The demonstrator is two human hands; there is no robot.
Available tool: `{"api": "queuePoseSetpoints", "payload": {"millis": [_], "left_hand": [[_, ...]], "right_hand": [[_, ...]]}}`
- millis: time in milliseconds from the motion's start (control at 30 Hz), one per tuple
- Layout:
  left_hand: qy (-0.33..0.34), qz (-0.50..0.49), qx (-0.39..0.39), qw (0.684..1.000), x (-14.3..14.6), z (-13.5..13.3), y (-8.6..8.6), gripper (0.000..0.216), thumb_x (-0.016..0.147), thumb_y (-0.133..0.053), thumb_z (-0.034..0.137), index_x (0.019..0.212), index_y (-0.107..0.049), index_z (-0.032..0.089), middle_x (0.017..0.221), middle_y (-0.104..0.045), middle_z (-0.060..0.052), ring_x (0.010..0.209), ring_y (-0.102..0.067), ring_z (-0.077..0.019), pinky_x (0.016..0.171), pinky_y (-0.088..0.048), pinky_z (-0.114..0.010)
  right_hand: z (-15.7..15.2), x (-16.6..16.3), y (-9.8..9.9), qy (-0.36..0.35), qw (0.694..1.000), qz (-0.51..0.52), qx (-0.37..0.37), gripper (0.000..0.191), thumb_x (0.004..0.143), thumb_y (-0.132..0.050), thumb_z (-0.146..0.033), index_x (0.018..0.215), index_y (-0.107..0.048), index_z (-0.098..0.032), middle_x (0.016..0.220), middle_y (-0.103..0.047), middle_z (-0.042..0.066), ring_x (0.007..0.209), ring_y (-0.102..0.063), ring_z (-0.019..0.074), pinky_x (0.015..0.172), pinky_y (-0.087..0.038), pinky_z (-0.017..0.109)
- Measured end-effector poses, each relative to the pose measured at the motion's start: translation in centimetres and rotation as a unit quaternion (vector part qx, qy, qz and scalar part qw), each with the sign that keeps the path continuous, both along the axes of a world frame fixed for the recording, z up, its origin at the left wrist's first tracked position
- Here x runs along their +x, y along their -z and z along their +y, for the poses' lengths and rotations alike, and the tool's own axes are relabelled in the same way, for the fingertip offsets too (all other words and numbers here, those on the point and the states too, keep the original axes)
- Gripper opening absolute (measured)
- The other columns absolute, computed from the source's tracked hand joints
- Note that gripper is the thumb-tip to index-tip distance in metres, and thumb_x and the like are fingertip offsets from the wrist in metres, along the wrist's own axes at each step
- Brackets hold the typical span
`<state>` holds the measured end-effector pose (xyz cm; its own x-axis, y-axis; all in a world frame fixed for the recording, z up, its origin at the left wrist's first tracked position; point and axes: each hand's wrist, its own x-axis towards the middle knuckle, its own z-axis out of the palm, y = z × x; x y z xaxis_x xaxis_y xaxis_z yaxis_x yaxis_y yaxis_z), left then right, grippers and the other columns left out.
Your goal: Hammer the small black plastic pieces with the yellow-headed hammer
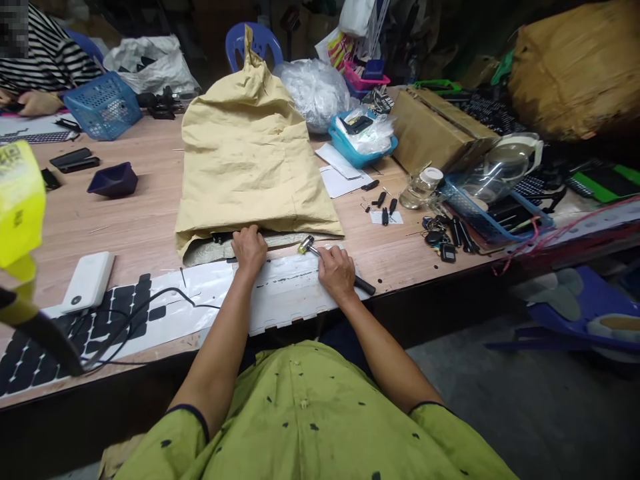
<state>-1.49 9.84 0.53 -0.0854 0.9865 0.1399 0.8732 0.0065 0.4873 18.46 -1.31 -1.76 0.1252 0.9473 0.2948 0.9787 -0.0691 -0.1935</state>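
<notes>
Fingers of the left hand point(249, 248) press flat, holding nothing, pinning the long white metal plate point(280, 293) steady on the wooden table point(145, 220). Right hand point(336, 270), at three o'clock from it, grips closed a black-handled screwdriver point(345, 273), tip pointing toward ten o'clock onto the plate.

A sack point(253, 147) is lying on the table point(145, 227), its mouth toward the near edge. Just before it, a panel point(280, 293) is being spread along the table's near edge. The left hand point(249, 250) is being rested at the sack's mouth, on the panel's far edge. To its right, a tool point(320, 257) is being held in the right hand point(337, 272) over the panel. A power bank point(89, 281) is lying left of the panel, with a cable point(130, 320) before it. Right of the sack, papers point(343, 173) are lying, a tray point(357, 150) behind them, a box point(435, 127) further right. A basket point(103, 105) is sitting far left, behind.
</notes>
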Motion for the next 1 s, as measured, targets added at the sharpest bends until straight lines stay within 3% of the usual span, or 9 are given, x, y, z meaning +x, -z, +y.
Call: {"api": "queuePoseSetpoints", "payload": {"millis": [300, 467, 567, 700, 867, 1000], "left_hand": [[-0.052, 0.062, -0.102, 0.991, 2.3, 0.9, -2.1, 0.033, 0.093, -0.052, 0.04, 0.105, -0.071, 0.016, 0.111, -0.072, -0.02, 0.113, -0.061, -0.0395, 0.096, -0.046, -0.051], [0.019, 0.112, -0.142, 0.983, 1.0, 0.4, -2.2, 0.038, 0.1, -0.044, 0.041, 0.118, -0.071, 0.021, 0.122, -0.069, -0.017, 0.119, -0.062, -0.0354, 0.099, -0.046, -0.046], [0.057, 0.118, -0.16, 0.978, -0.3, -0.1, -1.8, 0.038, 0.101, -0.04, 0.028, 0.126, -0.068, 0.026, 0.122, -0.069, -0.014, 0.119, -0.062, -0.0325, 0.098, -0.046, -0.044], [0.064, 0.129, -0.147, 0.979, -1.4, -0.6, -1.6, 0.048, 0.093, -0.047, 0.013, 0.134, -0.066, 0.031, 0.122, -0.068, -0.012, 0.118, -0.062, -0.032, 0.098, -0.045, -0.045], [0.054, 0.117, -0.085, 0.988, -1.8, -2.5, -1.9, 0.031, 0.092, -0.06, 0.029, 0.119, -0.075, 0.029, 0.114, -0.066, -0.012, 0.115, -0.06, -0.0346, 0.095, -0.046, -0.047], [0.168, 0.06, -0.053, 0.983, -0.9, -5.5, -1.1, 0.022, 0.09, -0.067, 0.036, 0.107, -0.078, 0.029, 0.103, -0.067, -0.009, 0.106, -0.06, -0.0311, 0.091, -0.045, -0.043]], "right_hand": [[0.0, 0.0, -0.2, 0.003, 1.0, -0.008, -0.008, 0.03, 0.1, -0.049, -0.023, 0.12, -0.071, -0.024, 0.098, -0.061, 0.009, 0.093, -0.048, 0.0246, 0.074, -0.033, 0.033], [0.0, -0.1, 0.0, 0.007, 1.0, -0.011, -0.001, 0.029, 0.1, -0.05, -0.024, 0.119, -0.071, -0.024, 0.098, -0.062, 0.009, 0.093, -0.049, 0.0243, 0.074, -0.032, 0.032], [0.1, 0.0, 0.1, 0.005, 1.0, -0.011, 0.002, 0.028, 0.1, -0.05, -0.023, 0.119, -0.071, -0.024, 0.098, -0.062, 0.009, 0.093, -0.048, 0.0244, 0.073, -0.032, 0.032], [0.2, 0.0, 0.3, 0.007, 1.0, -0.01, 0.005, 0.029, 0.099, -0.05, -0.023, 0.119, -0.07, -0.023, 0.097, -0.06, 0.009, 0.092, -0.047, 0.0245, 0.073, -0.032, 0.032], [0.3, 0.0, 0.4, 0.006, 1.0, -0.01, 0.007, 0.028, 0.099, -0.05, -0.023, 0.118, -0.071, -0.023, 0.098, -0.06, 0.009, 0.093, -0.047, 0.0245, 0.074, -0.033, 0.032], [0.2, 0.1, 0.4, 0.005, 1.0, -0.007, 0.01, 0.028, 0.099, -0.05, -0.023, 0.117, -0.071, -0.024, 0.097, -0.06, 0.009, 0.093, -0.047, 0.0246, 0.073, -0.033, 0.033]]}}
